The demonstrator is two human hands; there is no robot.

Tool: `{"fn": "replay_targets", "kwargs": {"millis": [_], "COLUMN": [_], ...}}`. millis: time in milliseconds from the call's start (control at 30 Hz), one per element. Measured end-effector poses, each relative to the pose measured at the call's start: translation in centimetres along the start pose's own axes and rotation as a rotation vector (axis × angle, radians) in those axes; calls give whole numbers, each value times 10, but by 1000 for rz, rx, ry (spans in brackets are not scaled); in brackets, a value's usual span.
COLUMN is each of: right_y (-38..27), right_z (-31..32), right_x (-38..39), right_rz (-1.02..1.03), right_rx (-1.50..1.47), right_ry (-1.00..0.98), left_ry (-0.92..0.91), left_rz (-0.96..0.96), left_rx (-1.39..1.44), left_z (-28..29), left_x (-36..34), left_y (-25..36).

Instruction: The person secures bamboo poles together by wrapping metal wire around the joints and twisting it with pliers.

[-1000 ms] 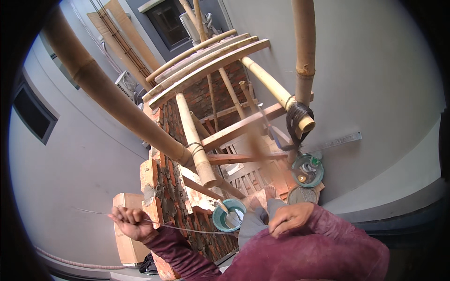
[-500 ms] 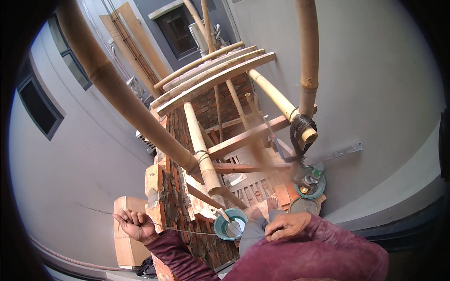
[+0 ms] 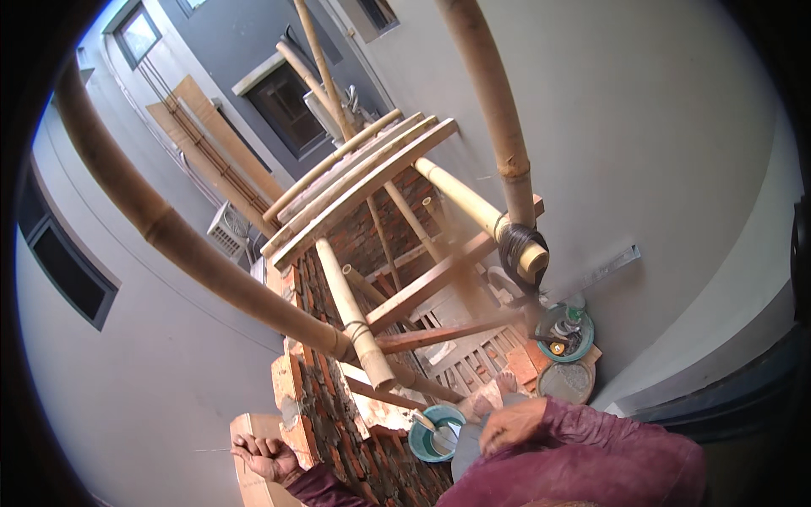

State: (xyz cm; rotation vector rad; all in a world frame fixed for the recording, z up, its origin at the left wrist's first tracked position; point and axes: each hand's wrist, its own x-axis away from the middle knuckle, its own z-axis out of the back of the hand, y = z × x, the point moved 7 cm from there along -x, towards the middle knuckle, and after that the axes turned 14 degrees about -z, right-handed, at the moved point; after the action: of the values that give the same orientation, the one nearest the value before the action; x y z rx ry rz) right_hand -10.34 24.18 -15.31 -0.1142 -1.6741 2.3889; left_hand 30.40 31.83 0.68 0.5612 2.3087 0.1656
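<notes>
My left hand (image 3: pixel 266 458) is out at the lower left beside the brick wall (image 3: pixel 325 422), its fingers closed on a thin string (image 3: pixel 211 449) that sticks out to the left. In front of my lap is my right hand (image 3: pixel 513 424), its fingers curled under and slightly blurred; what they hold, if anything, is hidden. Between the hands stands a teal bucket (image 3: pixel 435 416) with a pale-handled tool and a grey blade in it. A cardboard box (image 3: pixel 253 490) is behind my left hand.
Bamboo poles (image 3: pixel 356 355) and wooden planks (image 3: pixel 363 190) form a scaffold ahead. At the right are a second teal bucket (image 3: pixel 589 340) with small items, a round mortar pan (image 3: pixel 566 383) and loose red bricks (image 3: pixel 524 363). A grey wall (image 3: pixel 676 169) rises on the right.
My left hand has moved lower and closer in to my body. The view has turned, so the scaffold and buckets sit differently. The string stretch between the hands no longer shows.
</notes>
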Motion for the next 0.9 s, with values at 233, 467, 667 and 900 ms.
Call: {"fn": "replay_targets", "kwargs": {"millis": [233, 467, 667, 900], "right_y": [-17, -21, 57, 64], "right_z": [106, 226, 300, 305], "right_x": [56, 140, 109, 96], "right_rz": [-42, -121, -373, -293], "right_rx": [189, 341, 731, 737], "right_ry": [843, 1250, 1639, 1819], "left_ry": [82, 239, -91, -51], "left_rz": [-44, 89, -206, -103], "left_rx": [-97, -513, -1431, -1441], "left_z": [-5, -42, -18, 15], "left_x": [7, 80, 92, 98], "left_y": [-30, -152, -211, -234]}}
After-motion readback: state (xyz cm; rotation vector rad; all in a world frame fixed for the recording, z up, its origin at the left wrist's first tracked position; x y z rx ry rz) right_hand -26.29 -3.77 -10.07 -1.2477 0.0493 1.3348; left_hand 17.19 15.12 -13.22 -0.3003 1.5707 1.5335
